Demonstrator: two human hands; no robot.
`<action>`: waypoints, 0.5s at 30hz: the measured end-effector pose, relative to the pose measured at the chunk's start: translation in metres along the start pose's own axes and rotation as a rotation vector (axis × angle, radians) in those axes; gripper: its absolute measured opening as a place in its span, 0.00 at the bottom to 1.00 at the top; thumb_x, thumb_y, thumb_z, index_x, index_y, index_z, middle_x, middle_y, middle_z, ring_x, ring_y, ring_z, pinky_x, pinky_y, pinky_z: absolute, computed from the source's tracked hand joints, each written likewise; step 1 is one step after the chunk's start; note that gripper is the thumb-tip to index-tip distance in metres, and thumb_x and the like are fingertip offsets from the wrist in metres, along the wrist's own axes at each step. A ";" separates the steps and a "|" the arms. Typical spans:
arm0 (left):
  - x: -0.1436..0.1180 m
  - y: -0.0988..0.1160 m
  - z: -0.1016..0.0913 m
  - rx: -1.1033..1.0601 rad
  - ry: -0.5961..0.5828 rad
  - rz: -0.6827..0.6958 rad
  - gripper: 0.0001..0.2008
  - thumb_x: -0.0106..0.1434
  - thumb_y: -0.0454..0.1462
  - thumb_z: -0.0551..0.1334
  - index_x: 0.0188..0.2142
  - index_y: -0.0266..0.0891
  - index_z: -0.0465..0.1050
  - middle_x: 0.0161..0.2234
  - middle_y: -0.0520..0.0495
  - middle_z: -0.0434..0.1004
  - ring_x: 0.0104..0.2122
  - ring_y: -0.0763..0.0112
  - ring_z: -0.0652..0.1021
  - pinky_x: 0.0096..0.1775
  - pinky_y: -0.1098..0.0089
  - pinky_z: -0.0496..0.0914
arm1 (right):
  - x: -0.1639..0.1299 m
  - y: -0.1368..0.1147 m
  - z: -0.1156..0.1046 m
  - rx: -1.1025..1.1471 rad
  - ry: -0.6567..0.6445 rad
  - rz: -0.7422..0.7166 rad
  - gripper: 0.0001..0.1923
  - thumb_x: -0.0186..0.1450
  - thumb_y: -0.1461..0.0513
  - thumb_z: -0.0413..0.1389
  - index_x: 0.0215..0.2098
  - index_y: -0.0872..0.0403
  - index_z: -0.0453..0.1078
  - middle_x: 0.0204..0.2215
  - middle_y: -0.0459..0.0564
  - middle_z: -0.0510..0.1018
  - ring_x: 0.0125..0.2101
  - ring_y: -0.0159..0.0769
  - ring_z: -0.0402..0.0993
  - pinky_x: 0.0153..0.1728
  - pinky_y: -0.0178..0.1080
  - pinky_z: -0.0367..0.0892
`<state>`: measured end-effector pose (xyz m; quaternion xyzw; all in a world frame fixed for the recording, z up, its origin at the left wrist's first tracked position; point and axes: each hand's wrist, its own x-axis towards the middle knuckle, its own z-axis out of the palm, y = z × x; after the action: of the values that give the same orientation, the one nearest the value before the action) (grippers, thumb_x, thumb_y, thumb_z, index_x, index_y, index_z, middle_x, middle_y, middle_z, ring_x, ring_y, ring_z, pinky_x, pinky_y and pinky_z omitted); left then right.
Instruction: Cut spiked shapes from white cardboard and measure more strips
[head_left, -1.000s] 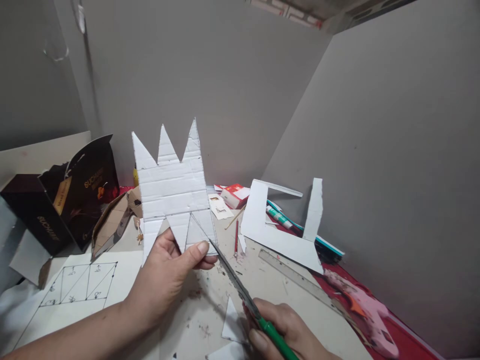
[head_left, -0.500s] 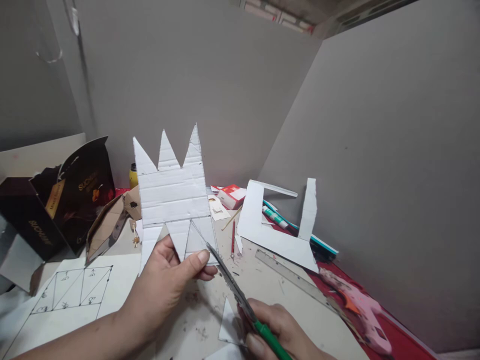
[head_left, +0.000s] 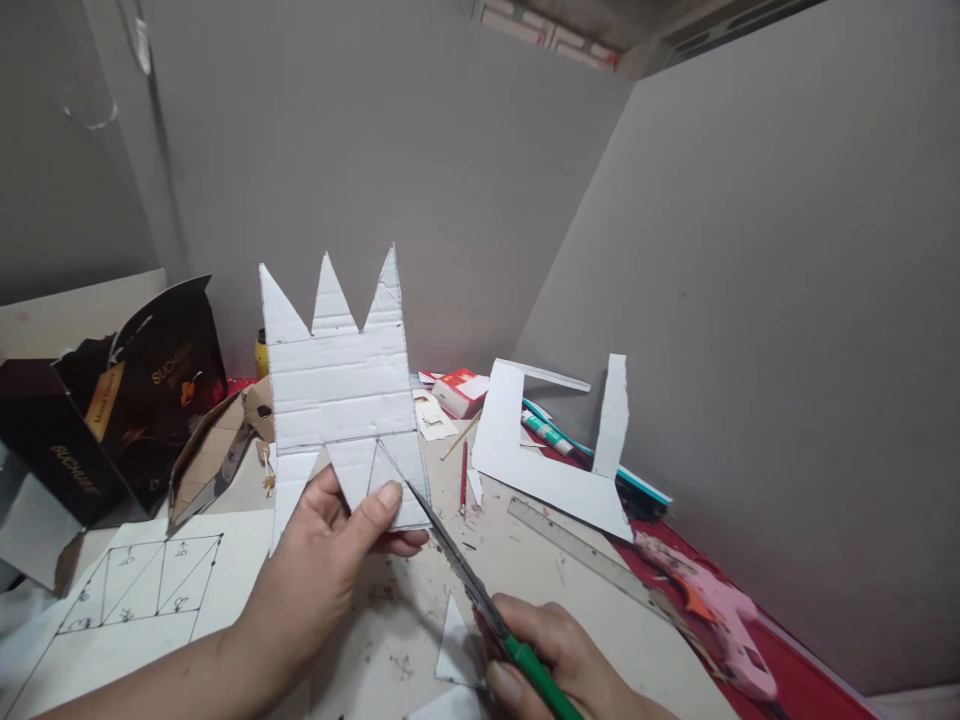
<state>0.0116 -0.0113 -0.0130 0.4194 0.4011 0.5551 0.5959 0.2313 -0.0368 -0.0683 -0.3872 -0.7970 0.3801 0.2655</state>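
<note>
My left hand point(head_left: 330, 560) pinches the lower part of a white cardboard piece point(head_left: 341, 385), thumb in front and fingers behind. Three pointed spikes rise from its top edge, and a triangular notch is cut at its lower left. Pencil lines mark another triangle at the lower right. Green-handled scissors point(head_left: 469, 585) are gripped in my right hand point(head_left: 559, 650). Their blades look nearly closed and lie at the cardboard's lower right, beside my left thumb, close to a pencil line. Whether the blades are cutting in there, I cannot tell.
Below the scissors lies a white triangular offcut point(head_left: 457, 645). A clear ruler point(head_left: 585, 550), a red pencil point(head_left: 463, 480), a cut white frame point(head_left: 540, 485) and a pink glue gun point(head_left: 712, 620) lie to the right. A dark box point(head_left: 142, 400) and a drawn sheet point(head_left: 142, 580) are at left.
The cardboard and my left hand have shifted slightly left in view, and the left thumb sits a little further left and higher. Both grips remain the same.
</note>
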 end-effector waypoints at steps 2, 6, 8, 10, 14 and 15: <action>0.000 0.000 0.001 0.026 0.020 0.014 0.12 0.61 0.42 0.66 0.43 0.41 0.73 0.36 0.52 0.82 0.28 0.74 0.80 0.35 0.72 0.76 | 0.001 -0.002 0.000 0.020 -0.026 0.001 0.26 0.68 0.43 0.44 0.31 0.56 0.66 0.20 0.43 0.59 0.22 0.29 0.55 0.22 0.30 0.62; -0.002 -0.001 0.001 0.036 0.030 -0.029 0.14 0.60 0.43 0.67 0.43 0.40 0.72 0.36 0.51 0.82 0.28 0.73 0.80 0.36 0.71 0.76 | -0.002 -0.007 0.000 0.005 0.069 0.048 0.23 0.65 0.43 0.49 0.31 0.53 0.67 0.18 0.42 0.58 0.20 0.30 0.54 0.20 0.30 0.61; -0.004 -0.003 0.000 0.029 0.024 -0.062 0.15 0.59 0.43 0.67 0.43 0.39 0.72 0.37 0.50 0.82 0.28 0.72 0.80 0.36 0.70 0.76 | -0.003 -0.006 0.000 0.004 0.097 0.058 0.22 0.64 0.43 0.51 0.32 0.53 0.68 0.18 0.42 0.58 0.20 0.30 0.54 0.19 0.30 0.60; -0.005 -0.005 0.000 0.029 0.021 -0.076 0.15 0.60 0.43 0.67 0.43 0.39 0.72 0.37 0.50 0.82 0.29 0.72 0.80 0.36 0.71 0.76 | -0.003 -0.002 0.000 0.032 0.067 0.037 0.21 0.65 0.44 0.51 0.31 0.53 0.66 0.18 0.41 0.57 0.19 0.29 0.53 0.19 0.30 0.59; -0.006 -0.006 0.001 0.020 0.030 -0.082 0.14 0.59 0.44 0.67 0.42 0.40 0.72 0.34 0.51 0.82 0.28 0.73 0.80 0.36 0.71 0.75 | 0.001 0.012 0.002 0.112 -0.075 -0.028 0.20 0.67 0.47 0.47 0.30 0.53 0.60 0.19 0.39 0.53 0.19 0.26 0.49 0.17 0.30 0.51; -0.006 -0.005 0.002 0.016 0.033 -0.082 0.14 0.59 0.44 0.68 0.41 0.40 0.72 0.34 0.51 0.81 0.28 0.73 0.80 0.36 0.71 0.75 | 0.002 0.015 0.002 0.111 -0.092 -0.029 0.19 0.68 0.47 0.46 0.31 0.54 0.60 0.20 0.39 0.53 0.19 0.26 0.48 0.18 0.30 0.50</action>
<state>0.0144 -0.0179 -0.0175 0.3982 0.4321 0.5339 0.6081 0.2345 -0.0300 -0.0812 -0.3426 -0.7915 0.4372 0.2550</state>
